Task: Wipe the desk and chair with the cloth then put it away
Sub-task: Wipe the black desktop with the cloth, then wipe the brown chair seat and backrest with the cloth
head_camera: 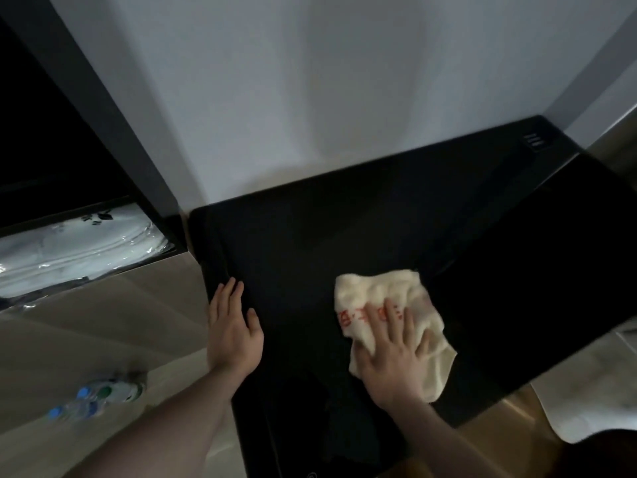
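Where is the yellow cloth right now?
In the head view, the cloth lies flat on the black desk, right of centre, pressed under the right hand; the left hand rests at the desk's left edge.

the view is dim and low in contrast, with a cool grey cast on the wall [310,81]. the black bench [379,229] swallows nearly all detail; only a faint sheen marks its far right part and its left edge. the cream cloth [386,298] is the brightest thing and reads soft, its red print smeared. both hands [234,332] look slightly blurred. the water bottles [93,401] on the floor at lower left are badly smeared. plastic wrapping [69,250] on the left shelf catches small glints. straight edges bow and lean outward toward the frame's borders, from the wide lens.
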`<state>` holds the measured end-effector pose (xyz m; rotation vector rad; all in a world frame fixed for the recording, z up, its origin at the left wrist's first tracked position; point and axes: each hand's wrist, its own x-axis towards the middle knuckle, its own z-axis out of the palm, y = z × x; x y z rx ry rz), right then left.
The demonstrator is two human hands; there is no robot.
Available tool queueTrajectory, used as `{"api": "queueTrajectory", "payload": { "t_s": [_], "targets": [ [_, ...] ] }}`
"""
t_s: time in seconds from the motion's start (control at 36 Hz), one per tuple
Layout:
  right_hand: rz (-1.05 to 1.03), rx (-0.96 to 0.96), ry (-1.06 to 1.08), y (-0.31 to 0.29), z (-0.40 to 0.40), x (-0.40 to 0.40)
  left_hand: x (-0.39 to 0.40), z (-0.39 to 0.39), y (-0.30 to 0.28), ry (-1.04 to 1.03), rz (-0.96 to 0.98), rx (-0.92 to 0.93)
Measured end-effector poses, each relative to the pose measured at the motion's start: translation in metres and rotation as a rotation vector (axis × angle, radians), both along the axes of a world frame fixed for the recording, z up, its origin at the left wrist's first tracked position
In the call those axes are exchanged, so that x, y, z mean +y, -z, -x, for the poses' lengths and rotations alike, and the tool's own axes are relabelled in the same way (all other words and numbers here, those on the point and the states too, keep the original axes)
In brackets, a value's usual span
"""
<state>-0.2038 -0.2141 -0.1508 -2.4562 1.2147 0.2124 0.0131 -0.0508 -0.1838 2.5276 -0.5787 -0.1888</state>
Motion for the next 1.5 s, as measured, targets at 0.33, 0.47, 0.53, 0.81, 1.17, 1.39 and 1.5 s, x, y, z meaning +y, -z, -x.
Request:
{"api": "queueTrajectory", "payload": {
  "t_s": [0.33, 0.47, 0.53, 0.81, 1.17, 1.39, 1.5],
  "targets": [
    [-0.033, -0.209, -0.181, 0.004, 0.087, 0.055, -0.001, 0.003, 0.000, 0.015, -0.013, 0.014],
    [-0.071, -0.334, -0.129, -0.001, 0.116, 0.052, 0.000, 0.005, 0.002, 0.040, -0.077, -0.009],
    [-0.120, -0.459, -0.051, -0.011, 0.129, 0.050, -0.001, 0.008, -0.003, 0.049, -0.121, 0.010],
    [-0.455, -0.926, 0.700, -0.039, 0.235, 0.047, 0.030, 0.220, -0.049, 0.666, 0.202, 0.036],
    [-0.435, -0.828, 0.968, 0.040, 0.319, 0.058, 0.025, 0.391, 0.052, 0.264, -0.194, 0.687],
    [-0.251, -0.422, 0.555, 0.157, 0.334, 0.060, -0.001, 0.379, 0.130, 0.096, -0.222, 0.801],
    [-0.364, -0.047, 0.263, 0.204, 0.329, 0.065, -0.015, 0.381, 0.168, 0.018, -0.168, 0.834]
  ]
}}
